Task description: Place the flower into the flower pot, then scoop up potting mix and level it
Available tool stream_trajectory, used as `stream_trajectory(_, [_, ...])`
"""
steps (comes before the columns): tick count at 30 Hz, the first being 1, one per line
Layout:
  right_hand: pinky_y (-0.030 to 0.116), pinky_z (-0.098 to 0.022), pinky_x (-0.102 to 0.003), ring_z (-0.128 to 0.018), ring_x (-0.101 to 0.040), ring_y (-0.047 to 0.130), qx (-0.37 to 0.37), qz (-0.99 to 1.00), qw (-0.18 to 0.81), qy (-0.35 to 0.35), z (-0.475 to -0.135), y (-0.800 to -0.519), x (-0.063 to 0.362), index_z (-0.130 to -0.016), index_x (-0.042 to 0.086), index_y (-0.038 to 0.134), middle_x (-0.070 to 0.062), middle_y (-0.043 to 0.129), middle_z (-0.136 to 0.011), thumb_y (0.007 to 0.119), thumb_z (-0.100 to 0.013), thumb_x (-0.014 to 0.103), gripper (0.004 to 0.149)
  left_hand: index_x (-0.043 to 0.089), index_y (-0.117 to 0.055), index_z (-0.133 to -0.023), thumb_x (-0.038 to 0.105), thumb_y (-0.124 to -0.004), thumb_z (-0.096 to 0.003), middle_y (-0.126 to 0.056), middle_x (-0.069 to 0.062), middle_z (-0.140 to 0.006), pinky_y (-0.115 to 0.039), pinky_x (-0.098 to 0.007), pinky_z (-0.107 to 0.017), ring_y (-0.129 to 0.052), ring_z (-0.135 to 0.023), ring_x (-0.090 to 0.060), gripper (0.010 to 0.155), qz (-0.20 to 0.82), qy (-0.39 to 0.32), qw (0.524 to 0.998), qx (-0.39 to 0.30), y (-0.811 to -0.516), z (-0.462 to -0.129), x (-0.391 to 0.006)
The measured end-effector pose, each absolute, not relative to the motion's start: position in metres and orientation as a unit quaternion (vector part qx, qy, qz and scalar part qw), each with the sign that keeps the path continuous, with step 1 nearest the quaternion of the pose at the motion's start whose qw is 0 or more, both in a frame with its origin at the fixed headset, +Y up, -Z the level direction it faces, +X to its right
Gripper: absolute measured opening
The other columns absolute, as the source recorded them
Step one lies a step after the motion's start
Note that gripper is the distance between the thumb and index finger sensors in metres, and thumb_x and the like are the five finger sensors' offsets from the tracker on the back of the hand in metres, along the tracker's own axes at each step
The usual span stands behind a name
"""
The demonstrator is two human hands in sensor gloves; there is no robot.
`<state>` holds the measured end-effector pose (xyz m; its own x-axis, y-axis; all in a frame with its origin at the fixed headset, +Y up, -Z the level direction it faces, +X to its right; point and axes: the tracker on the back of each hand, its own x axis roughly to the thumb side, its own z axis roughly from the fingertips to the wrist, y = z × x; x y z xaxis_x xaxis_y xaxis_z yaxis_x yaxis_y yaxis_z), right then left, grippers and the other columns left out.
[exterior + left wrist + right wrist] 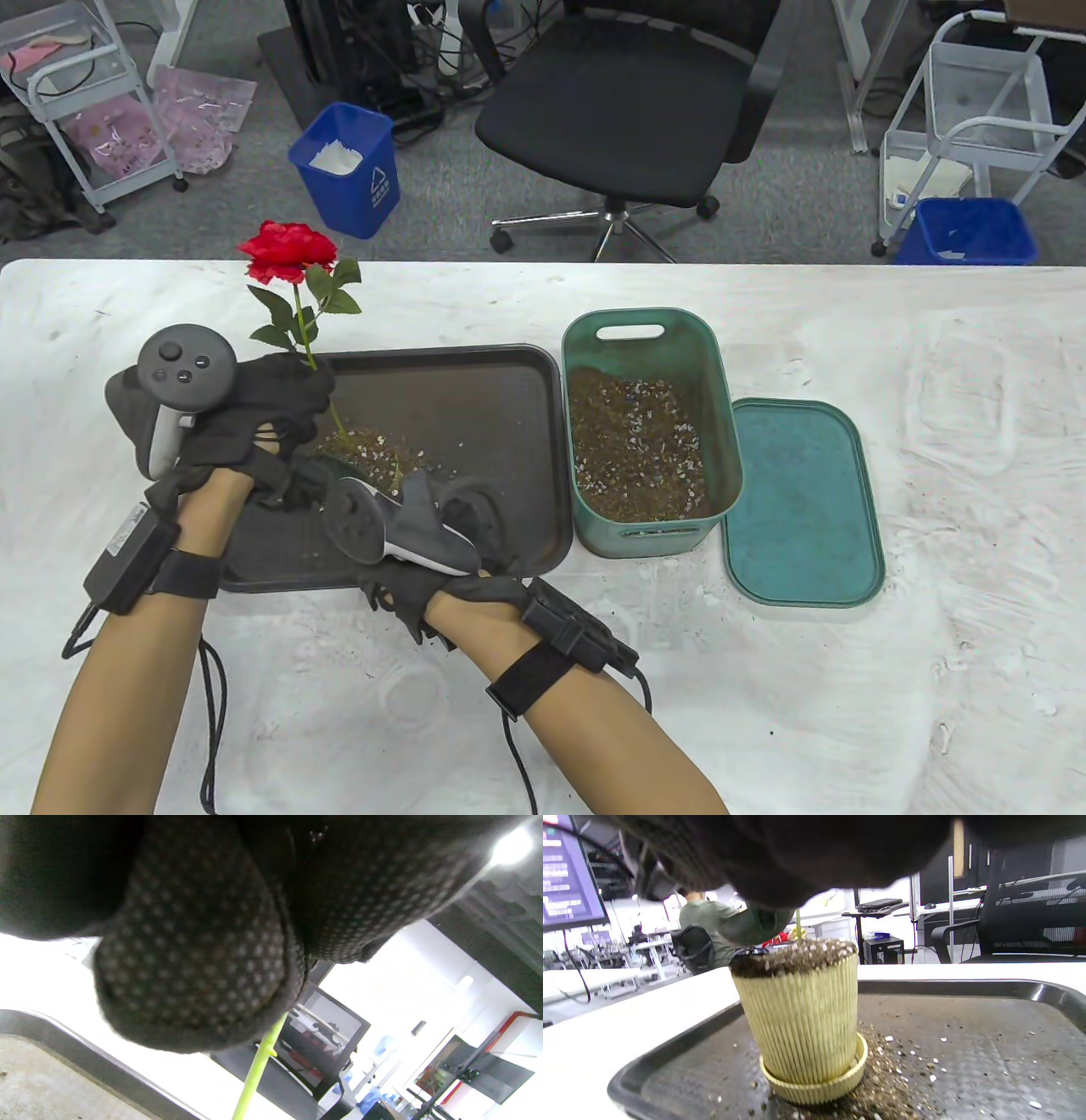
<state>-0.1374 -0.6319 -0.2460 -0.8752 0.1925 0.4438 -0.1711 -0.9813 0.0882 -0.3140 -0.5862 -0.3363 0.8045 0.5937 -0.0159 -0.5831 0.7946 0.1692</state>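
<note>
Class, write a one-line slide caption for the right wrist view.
Ribbed cream plastic flower pot, heaped with potting mix, standing on a mix-strewn dark tray.

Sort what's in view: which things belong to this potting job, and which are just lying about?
Job:
rose, held by left hand
pot, mix heaped to its rim
mix bin
tray
right hand

Lying about:
bin lid
office chair
blue bins

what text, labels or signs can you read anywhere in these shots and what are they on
Nothing reads clearly.
Blue bin: a white recycling-style symbol with characters under it, too small to read.
Pink bags on the floor: printed marks, too blurred.
Monitor in the right wrist view: lines of text, illegible.
Green tub: embossed mark on its near rim, unreadable.
</note>
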Motion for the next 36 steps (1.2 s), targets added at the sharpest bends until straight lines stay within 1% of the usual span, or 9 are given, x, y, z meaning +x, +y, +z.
stream_trajectory(5, [0.086,0.008,-0.034,0.0,-0.012,0.091,0.209,0.975,0.068,0.043,-0.246,-0.64,-0.14,-0.089,0.026,0.067,0.001,0.093,-0.029,0.07,-0.044,0.038,0.046,0.015,-0.106,-0.063,0.041,-0.1,-0.0304,-0.114,-0.005,-0.047,-0.1,-0.035,-0.013,-0.119,-0.01,-0.015,0.042,0.308,0.036,0.947,0.08,-0.586,-0.335,-0.313])
stream_trajectory(10, [0.086,0.008,-0.033,-0.001,-0.011,0.091,0.245,0.965,0.093,-0.016,-0.245,-0.635,-0.131,-0.088,0.024,0.069,0.002,0.093,-0.029,0.072,-0.043,0.038,0.047,0.015,-0.106,-0.063,0.041,-0.1,-0.0304,-0.114,-0.006,-0.046,-0.1,-0.036,-0.014,-0.119,-0.01,-0.016,0.042,0.306,0.038,0.948,0.08,-0.585,-0.335,-0.314])
stream_trajectory(14, [0.086,0.009,-0.033,0.001,-0.011,0.091,0.246,0.967,0.062,0.0,-0.248,-0.642,-0.132,-0.088,0.027,0.069,0.002,0.093,-0.028,0.071,-0.043,0.038,0.046,0.015,-0.106,-0.063,0.041,-0.1,-0.0304,-0.114,-0.006,-0.047,-0.1,-0.036,-0.014,-0.119,-0.01,-0.015,0.042,0.309,0.041,0.947,0.081,-0.586,-0.334,-0.314])
stream_trajectory(17, [0.085,0.009,-0.035,0.001,-0.013,0.09,0.224,0.971,0.063,0.048,-0.253,-0.641,-0.138,-0.087,0.028,0.069,0.001,0.093,-0.027,0.072,-0.043,0.037,0.045,0.015,-0.106,-0.063,0.041,-0.1,-0.0305,-0.114,-0.006,-0.047,-0.1,-0.036,-0.014,-0.119,-0.01,-0.015,0.042,0.307,0.044,0.947,0.082,-0.586,-0.333,-0.314])
stream_trajectory(19, [0.086,0.008,-0.034,0.0,-0.012,0.091,0.229,0.971,0.048,0.043,-0.252,-0.641,-0.138,-0.088,0.027,0.067,0.002,0.093,-0.029,0.071,-0.043,0.038,0.046,0.015,-0.106,-0.063,0.041,-0.1,-0.0304,-0.114,-0.006,-0.047,-0.1,-0.036,-0.014,-0.119,-0.01,-0.015,0.042,0.307,0.045,0.947,0.083,-0.585,-0.332,-0.314])
stream_trajectory(23, [0.086,0.008,-0.033,0.0,-0.01,0.091,0.239,0.965,0.112,-0.004,-0.245,-0.619,-0.111,-0.087,0.026,0.07,0.003,0.093,-0.027,0.072,-0.042,0.039,0.047,0.015,-0.105,-0.063,0.041,-0.1,-0.0305,-0.114,-0.005,-0.047,-0.1,-0.036,-0.014,-0.119,-0.01,-0.016,0.042,0.315,0.049,0.944,0.087,-0.587,-0.33,-0.314])
stream_trajectory(27, [0.086,0.008,-0.032,0.0,-0.01,0.091,0.163,0.977,0.14,0.005,-0.248,-0.598,-0.08,-0.088,0.024,0.07,0.003,0.093,-0.028,0.072,-0.043,0.039,0.047,0.015,-0.105,-0.064,0.041,-0.1,-0.0307,-0.114,-0.005,-0.048,-0.1,-0.036,-0.015,-0.119,-0.011,-0.016,0.042,0.315,0.051,0.944,0.088,-0.587,-0.328,-0.315])
stream_trajectory(29, [0.087,0.007,-0.032,-0.001,-0.01,0.092,0.125,0.982,0.143,-0.01,-0.254,-0.606,-0.084,-0.089,0.023,0.068,0.003,0.093,-0.029,0.072,-0.044,0.039,0.048,0.014,-0.105,-0.063,0.041,-0.1,-0.0307,-0.114,-0.006,-0.048,-0.1,-0.036,-0.015,-0.119,-0.011,-0.016,0.043,0.318,0.053,0.942,0.087,-0.586,-0.327,-0.315])
stream_trajectory(36, [0.087,0.007,-0.032,-0.002,-0.01,0.092,0.117,0.985,0.123,0.029,-0.255,-0.646,-0.116,-0.09,0.022,0.064,0.002,0.093,-0.031,0.071,-0.045,0.038,0.049,0.015,-0.105,-0.064,0.041,-0.099,-0.0309,-0.113,-0.006,-0.048,-0.1,-0.036,-0.015,-0.119,-0.012,-0.016,0.043,0.323,0.051,0.94,0.095,-0.586,-0.317,-0.314])
